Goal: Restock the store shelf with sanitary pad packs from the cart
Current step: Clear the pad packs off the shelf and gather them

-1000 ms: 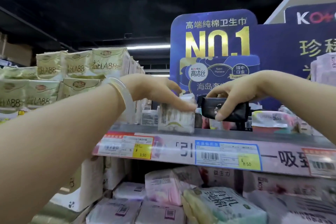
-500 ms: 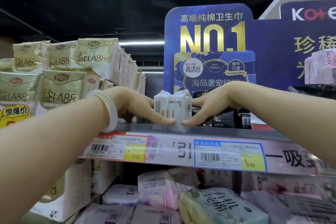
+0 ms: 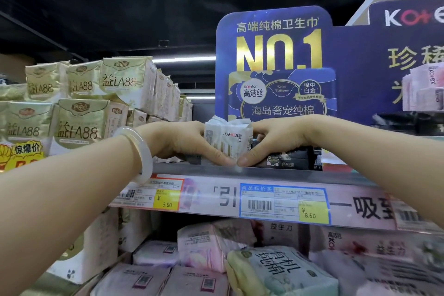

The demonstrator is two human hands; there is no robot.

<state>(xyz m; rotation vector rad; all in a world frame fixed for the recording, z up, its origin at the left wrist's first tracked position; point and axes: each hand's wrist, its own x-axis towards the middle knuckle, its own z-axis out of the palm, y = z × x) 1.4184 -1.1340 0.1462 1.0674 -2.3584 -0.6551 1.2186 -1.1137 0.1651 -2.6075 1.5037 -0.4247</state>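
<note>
White plastic Kotex pad pack (image 3: 228, 138) stands at the front edge of the shelf (image 3: 288, 174), near centre frame; left hand (image 3: 182, 142) grips it from 9 o'clock, right hand (image 3: 276, 139) from 3 o'clock, thumbs meeting at its base, blue sign (image 3: 274, 60) at 12 o'clock

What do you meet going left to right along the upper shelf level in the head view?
Gold LA88 packs → white bangle → left hand → white Kotex pack → right hand → dark packs → pink Kotex packs.
</note>
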